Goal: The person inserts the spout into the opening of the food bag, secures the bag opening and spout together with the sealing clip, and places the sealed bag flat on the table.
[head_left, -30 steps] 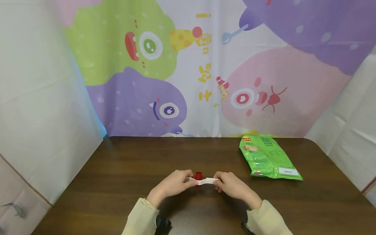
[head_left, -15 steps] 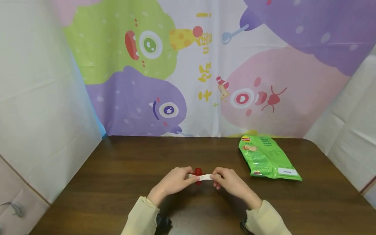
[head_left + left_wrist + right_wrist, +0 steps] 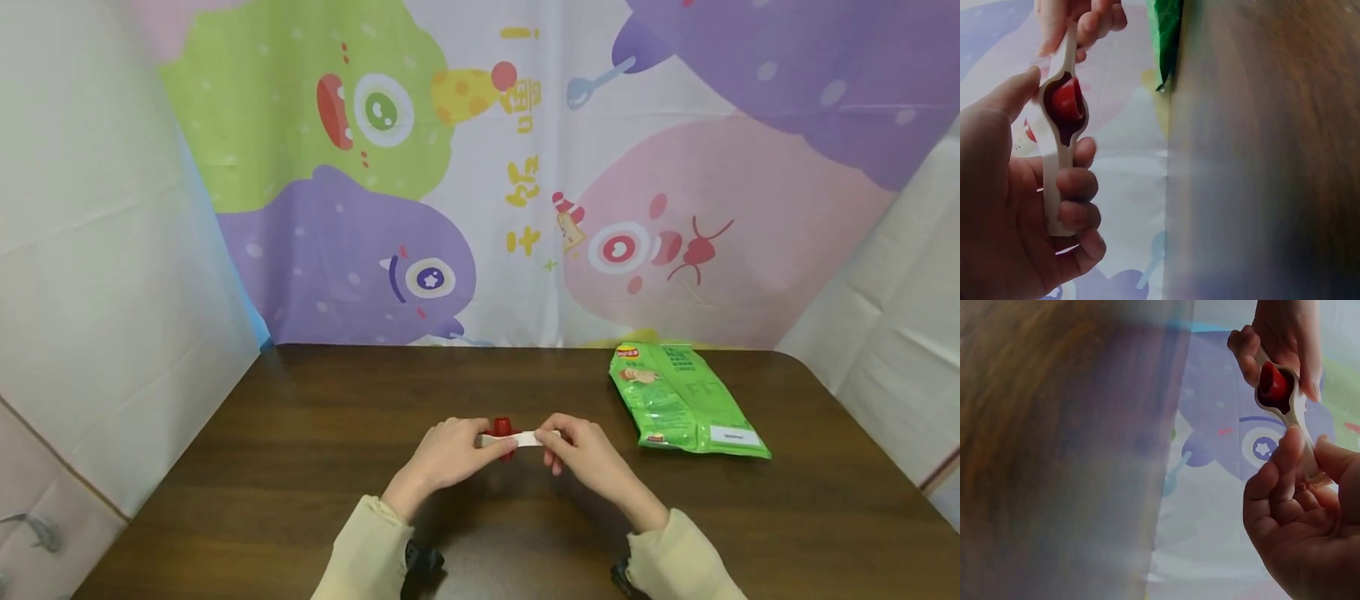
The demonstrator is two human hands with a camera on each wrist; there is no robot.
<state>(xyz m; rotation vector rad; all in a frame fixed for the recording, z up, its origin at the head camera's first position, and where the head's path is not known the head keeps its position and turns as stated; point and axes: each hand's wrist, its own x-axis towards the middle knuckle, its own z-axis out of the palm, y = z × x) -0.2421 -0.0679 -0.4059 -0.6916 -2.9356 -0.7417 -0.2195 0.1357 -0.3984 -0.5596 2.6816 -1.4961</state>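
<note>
A white bag clip [image 3: 527, 438] with a red spout [image 3: 502, 427] in its middle is held above the table between both hands. My left hand [image 3: 447, 452] grips one end, fingers curled round the white arm and thumb lying along it, as the left wrist view shows. At the opposite end my right hand [image 3: 587, 457] pinches the clip between thumb and fingers. In the left wrist view the red spout [image 3: 1067, 103] stands in the oval widening of the clip. Fingers cover parts of both ends.
A green bag of chips [image 3: 686, 400] lies at the back right of the brown wooden table [image 3: 322, 433]. A printed cartoon curtain [image 3: 517, 308] hangs behind the table, with pale cloth walls at either side.
Both hands and the clip have moved a little up the head view, away from the body. The fingers of the right hand have shifted slightly at its end. The chip bag has stayed put.
</note>
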